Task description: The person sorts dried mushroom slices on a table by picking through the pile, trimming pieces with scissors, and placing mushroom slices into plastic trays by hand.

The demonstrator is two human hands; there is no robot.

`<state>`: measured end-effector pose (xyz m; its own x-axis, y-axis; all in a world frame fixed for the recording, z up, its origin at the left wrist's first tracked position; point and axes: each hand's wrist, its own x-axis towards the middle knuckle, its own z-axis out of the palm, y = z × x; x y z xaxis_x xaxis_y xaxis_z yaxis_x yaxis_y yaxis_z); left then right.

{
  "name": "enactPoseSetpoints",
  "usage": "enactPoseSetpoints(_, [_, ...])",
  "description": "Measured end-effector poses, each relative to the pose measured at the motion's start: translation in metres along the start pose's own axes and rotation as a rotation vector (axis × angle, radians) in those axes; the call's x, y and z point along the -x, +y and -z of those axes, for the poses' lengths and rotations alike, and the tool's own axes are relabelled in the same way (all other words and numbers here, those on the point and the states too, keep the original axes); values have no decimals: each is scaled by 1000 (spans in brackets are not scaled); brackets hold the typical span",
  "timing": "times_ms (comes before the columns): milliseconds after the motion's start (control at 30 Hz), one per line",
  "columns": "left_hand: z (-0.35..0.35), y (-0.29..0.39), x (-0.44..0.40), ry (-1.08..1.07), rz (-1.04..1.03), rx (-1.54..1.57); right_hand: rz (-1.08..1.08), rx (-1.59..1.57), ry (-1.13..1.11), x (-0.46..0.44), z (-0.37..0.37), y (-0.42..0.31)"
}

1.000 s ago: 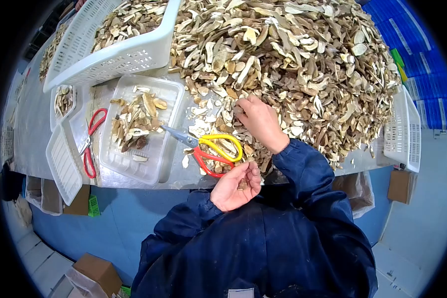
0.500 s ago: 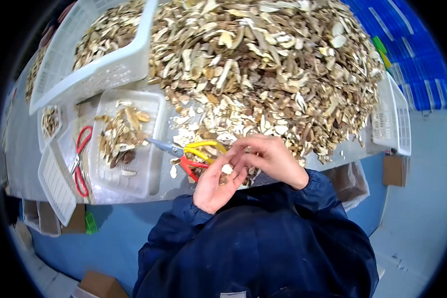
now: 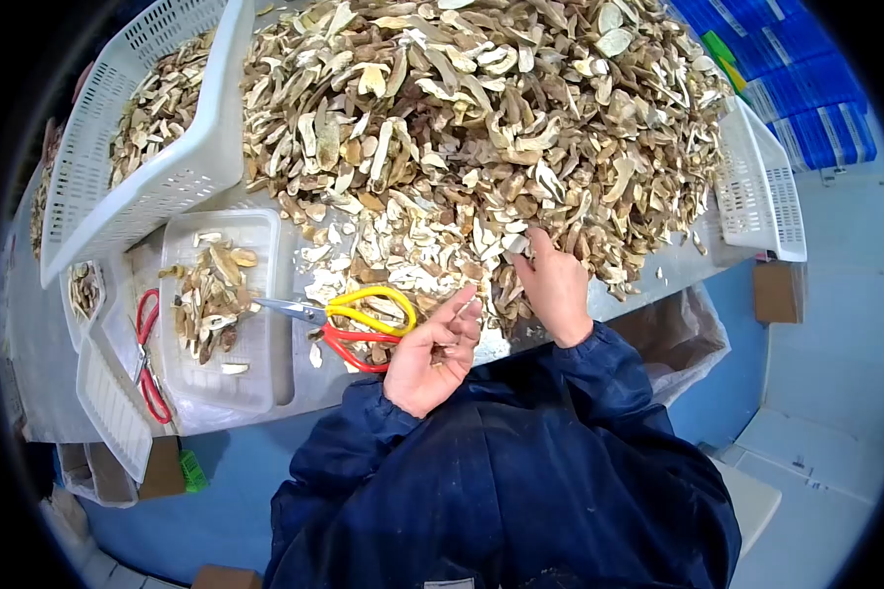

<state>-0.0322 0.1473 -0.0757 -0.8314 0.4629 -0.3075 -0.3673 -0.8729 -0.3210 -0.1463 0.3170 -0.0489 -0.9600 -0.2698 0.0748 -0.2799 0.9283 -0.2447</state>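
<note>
Head view: the left hand (image 3: pixel 432 358) is palm up and half open, fingers loosely curled; whether it holds anything cannot be determined. It is located beside the handles of the scissors (image 3: pixel 326 319), whose blades extend over the edge of the tray (image 3: pixel 255 378). The right hand (image 3: pixel 557 290) is palm down, thumb and index finger at a pale slice (image 3: pixel 515 243) at the front of the pile (image 3: pixel 462 128); grip cannot be confirmed. More slices lie in the tray and in the basket (image 3: pixel 172 191) behind it. Red-handled scissors (image 3: pixel 142 359) lie left of the tray.
</note>
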Motion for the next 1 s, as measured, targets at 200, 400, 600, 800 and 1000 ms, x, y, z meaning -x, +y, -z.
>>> enactPoseSetpoints(200, [8,-9,-5,119,-86,-240,29,-160,-19,-5,-4,4])
enactPoseSetpoints(400, [-14,-19,-11,145,-199,-289,-63,-647,-308,14,26,-9])
enactPoseSetpoints(600, [19,-11,-9,29,-143,-188,115,-65,-38,-5,1,-3])
enactPoseSetpoints(800, [8,-11,-9,80,-178,-211,122,-22,73,-18,-14,-4])
enactPoseSetpoints(1000, [-13,-13,-12,75,-254,-225,139,-489,-293,-4,62,-31])
